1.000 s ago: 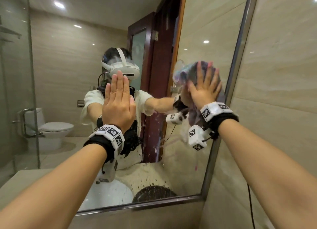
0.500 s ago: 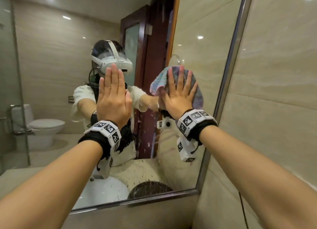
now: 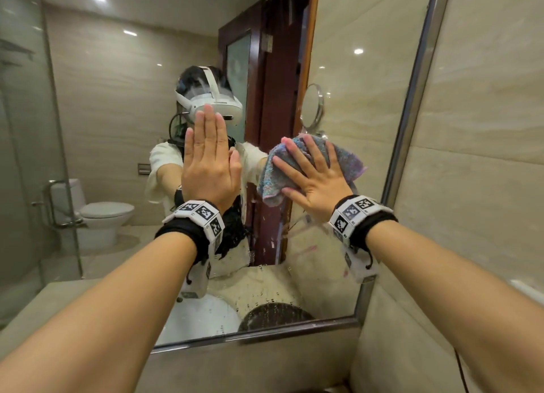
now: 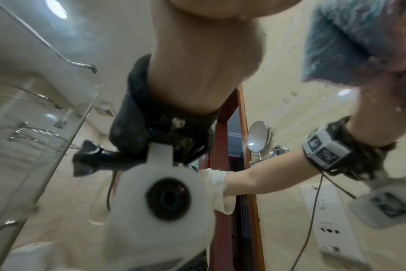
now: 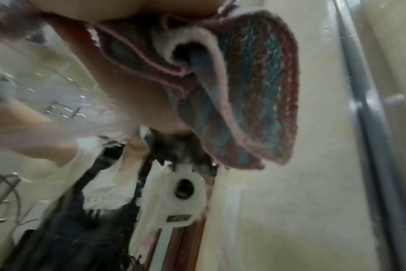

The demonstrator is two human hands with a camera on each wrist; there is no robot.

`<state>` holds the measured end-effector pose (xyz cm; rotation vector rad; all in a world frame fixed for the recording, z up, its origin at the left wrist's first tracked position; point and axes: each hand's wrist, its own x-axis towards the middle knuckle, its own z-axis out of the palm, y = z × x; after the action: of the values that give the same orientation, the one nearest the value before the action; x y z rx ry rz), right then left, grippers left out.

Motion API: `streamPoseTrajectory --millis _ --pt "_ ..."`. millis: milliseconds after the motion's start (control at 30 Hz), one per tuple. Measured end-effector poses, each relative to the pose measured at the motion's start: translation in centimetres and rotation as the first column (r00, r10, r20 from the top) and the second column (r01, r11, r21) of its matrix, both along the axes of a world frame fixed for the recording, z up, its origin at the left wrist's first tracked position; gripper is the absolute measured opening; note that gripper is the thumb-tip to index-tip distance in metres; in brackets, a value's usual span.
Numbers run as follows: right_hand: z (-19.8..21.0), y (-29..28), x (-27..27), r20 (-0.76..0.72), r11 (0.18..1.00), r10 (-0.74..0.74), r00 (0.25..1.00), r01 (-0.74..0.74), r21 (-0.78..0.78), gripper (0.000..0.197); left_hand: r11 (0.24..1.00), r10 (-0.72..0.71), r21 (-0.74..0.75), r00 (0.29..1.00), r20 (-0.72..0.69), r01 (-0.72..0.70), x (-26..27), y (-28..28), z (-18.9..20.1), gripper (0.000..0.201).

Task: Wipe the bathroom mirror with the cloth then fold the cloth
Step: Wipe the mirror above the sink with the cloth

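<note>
A large wall mirror [image 3: 117, 128] fills the head view, edged by a metal frame [image 3: 412, 98]. My right hand [image 3: 312, 175] lies flat with spread fingers on a bunched blue and pink cloth [image 3: 346, 160], pressing it against the glass right of centre. The cloth [image 5: 255, 110] hangs in folds below the palm in the right wrist view, and the cloth [image 4: 350, 42] also shows at the top right of the left wrist view. My left hand [image 3: 209, 160] is flat on the mirror to the left of the cloth, fingers straight and together.
Water drops and streaks sit on the lower glass [image 3: 265, 292]. A beige tiled wall [image 3: 477, 157] runs along the right of the frame. The mirror reflects a toilet [image 3: 100, 216], a glass shower screen, a dark wooden door, a round shaving mirror [image 3: 312, 105] and a white basin.
My right hand has slid the cloth leftward and down across the glass, away from the mirror's right edge. The left hand stays pressed flat on the mirror.
</note>
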<state>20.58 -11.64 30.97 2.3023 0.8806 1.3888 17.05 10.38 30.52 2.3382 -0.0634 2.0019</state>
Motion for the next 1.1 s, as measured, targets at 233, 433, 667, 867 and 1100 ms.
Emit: streamPoseTrajectory --millis 233,433,667,867,1100 --pt "2.6 0.0 0.4 -0.133 0.595 -0.178 0.975 0.214 0.775 0.068 1.0 -0.019 -0.023 1.0 -0.023 0.018 0.0 -0.1 -0.1 0.058" --pt "2.1 -0.6 0.7 -0.223 0.487 -0.178 0.958 0.283 0.826 0.074 0.999 -0.028 -0.037 0.999 -0.041 0.026 -0.4 -0.1 0.0 0.059" --pt "-1.4 1.1 0.0 -0.213 0.378 -0.127 0.969 0.246 0.893 0.082 1.0 0.001 -0.013 1.0 0.008 -0.001 0.1 -0.3 0.0 0.06" --pt "-0.9 4.6 -1.0 -0.216 0.679 -0.158 0.964 0.265 0.685 0.072 0.999 -0.026 -0.018 1.0 0.003 0.026 0.1 -0.2 0.0 0.059" --pt "-0.4 6.1 -1.4 -0.079 0.923 -0.04 0.996 0.067 0.379 0.064 0.998 -0.064 -0.007 0.998 0.0 0.064 -0.1 0.0 -0.1 0.057"
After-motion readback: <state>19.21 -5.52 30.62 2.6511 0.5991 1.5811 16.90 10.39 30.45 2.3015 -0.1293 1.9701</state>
